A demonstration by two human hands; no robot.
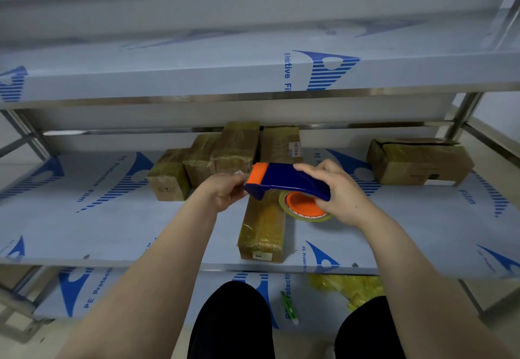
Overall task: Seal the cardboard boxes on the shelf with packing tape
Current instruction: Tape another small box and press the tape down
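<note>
Dispenser (287, 181) held over middle shelf (112, 232), just above long wrapped box (263, 229) lying near front edge. Right hand (334, 192) curls round blue body above tape roll (305, 206); left hand (225, 190) pinches orange nose end (tape tail too small to see). Dispenser likely light, rigid plastic; film sticky, so grip body. Box looks stiff, glossy, slippery; steady by sides. Loose-flapped box (419, 161) sits well apart, right.

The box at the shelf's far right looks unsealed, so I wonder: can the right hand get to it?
Probably yes: bare shelf lies between the right hand and that box, though the hand is holding the tape dispenser.
</note>
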